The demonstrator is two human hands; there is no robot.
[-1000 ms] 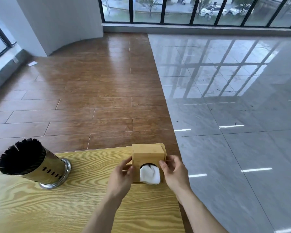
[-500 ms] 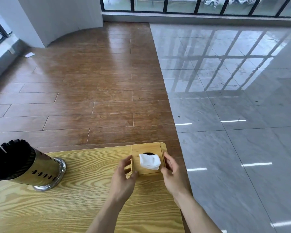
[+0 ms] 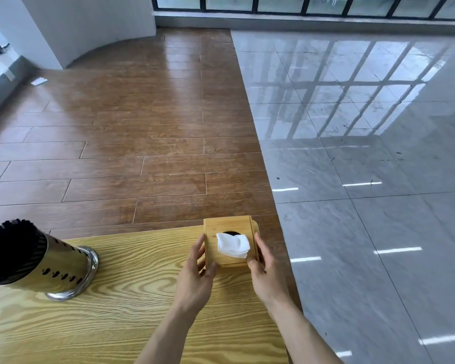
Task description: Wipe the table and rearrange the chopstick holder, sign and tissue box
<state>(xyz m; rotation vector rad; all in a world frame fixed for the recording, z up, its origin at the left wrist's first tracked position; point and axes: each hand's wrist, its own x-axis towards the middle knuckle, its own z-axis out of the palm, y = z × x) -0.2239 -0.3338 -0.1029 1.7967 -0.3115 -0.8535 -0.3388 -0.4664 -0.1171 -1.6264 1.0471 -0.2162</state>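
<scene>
A square wooden tissue box (image 3: 227, 227) rests flat at the far right corner of the light wooden table (image 3: 121, 311), a white tissue (image 3: 233, 245) sticking out of its round top hole. My left hand (image 3: 196, 274) grips the box's left near side, and my right hand (image 3: 267, 271) grips its right near side. A metal chopstick holder (image 3: 55, 269) full of black chopsticks stands at the table's left, partly cut off by the frame edge. No sign is in view.
The table's right edge runs just past my right hand, with glossy grey floor tiles (image 3: 365, 206) below. Brown wood-look flooring (image 3: 116, 140) lies beyond the far edge. A white wall (image 3: 76, 24) and windows are far back.
The tissue box has gone from tilted up, hole facing me, to lying flat on the table corner with the hole upward. Both hands stayed on its sides. The camera tilted downward.
</scene>
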